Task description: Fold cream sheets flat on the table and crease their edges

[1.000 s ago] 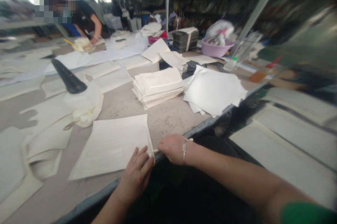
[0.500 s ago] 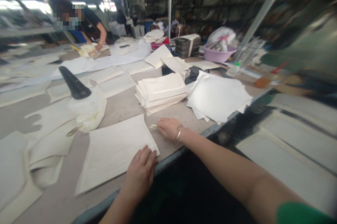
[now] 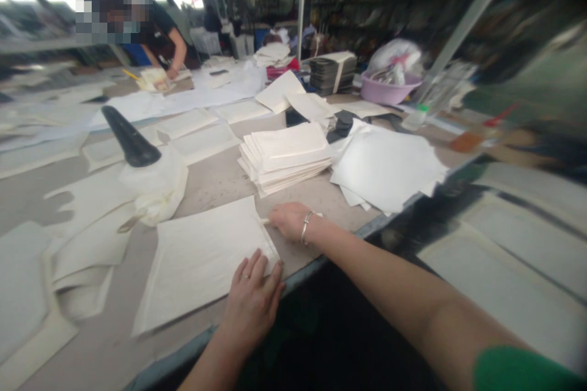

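One layered stack (image 3: pixel 288 155) at twelve o'clock — left hand (image 3: pixel 254 296) spread on the smooth sheet (image 3: pixel 197 259), right hand (image 3: pixel 288 221) pinching a slim stick (image 3: pixel 265 221).

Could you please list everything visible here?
tabletop: 1, brownish, centre
sheet: 1, cream, foreground
thin piece: 1, cream, beside sheet
sheet stack: 1, cream, centre
sheet pile: 1, white, right
tapered object: 1, black, left
loose pieces: several, cream, left
strapped stack: 1, dark, back
basin: 1, lilac, back right
plastic bag: 1, clear, in basin
bottle: 1, green-capped, right
container: 1, amber, right
panels: 3, pale, right
poles: 2+, grey, background
shelves: count unclear, dark, background
co-worker: 1, dark-clothed, back left
left hand: 1, on sheet
right hand: 1, holding thin piece
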`<state>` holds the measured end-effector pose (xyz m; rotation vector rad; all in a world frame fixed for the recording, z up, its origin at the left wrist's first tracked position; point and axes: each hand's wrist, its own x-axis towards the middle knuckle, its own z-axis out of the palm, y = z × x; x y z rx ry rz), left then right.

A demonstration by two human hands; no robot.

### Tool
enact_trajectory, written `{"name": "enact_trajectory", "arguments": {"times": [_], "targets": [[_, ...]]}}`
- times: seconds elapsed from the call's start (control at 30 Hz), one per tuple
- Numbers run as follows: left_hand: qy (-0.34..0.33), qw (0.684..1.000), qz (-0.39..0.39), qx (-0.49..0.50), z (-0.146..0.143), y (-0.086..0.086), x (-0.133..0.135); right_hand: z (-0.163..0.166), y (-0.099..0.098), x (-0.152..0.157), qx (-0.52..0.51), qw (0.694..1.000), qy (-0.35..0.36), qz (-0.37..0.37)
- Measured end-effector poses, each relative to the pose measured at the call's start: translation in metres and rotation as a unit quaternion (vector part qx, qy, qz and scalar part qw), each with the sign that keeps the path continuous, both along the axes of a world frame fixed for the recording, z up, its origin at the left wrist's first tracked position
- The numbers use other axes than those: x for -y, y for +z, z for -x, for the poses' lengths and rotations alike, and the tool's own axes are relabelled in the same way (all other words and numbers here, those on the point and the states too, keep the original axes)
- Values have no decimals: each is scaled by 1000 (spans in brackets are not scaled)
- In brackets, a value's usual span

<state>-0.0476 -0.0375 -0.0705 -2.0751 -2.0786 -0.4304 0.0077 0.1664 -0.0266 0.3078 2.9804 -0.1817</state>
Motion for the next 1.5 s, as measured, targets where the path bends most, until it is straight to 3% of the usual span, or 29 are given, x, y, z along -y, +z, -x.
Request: {"name": "enact_trajectory", "arguments": {"times": [0.3, 0.67, 0.97, 1.27, 1.4, 1.5], "targets": [[-1, 1000, -7, -2, -1, -2, -1, -30, 0, 7, -24, 998, 49, 20], [-7, 1000, -14, -12, -1, -4, 0, -57, 5, 19, -19, 997, 59, 49], [-41, 998, -41, -23, 2, -10, 6, -69, 2, 26, -28, 996, 73, 40], [-52, 997, -59, 14, 3, -10, 6, -79, 14, 44, -1, 992, 96, 79], [-45, 997, -47, 29, 3, -8, 6, -79, 15, 33, -29, 989, 90, 109], [-46, 998, -26, 21, 3, -8, 8, -71, 11, 16, -71, 992, 47, 98]]}}
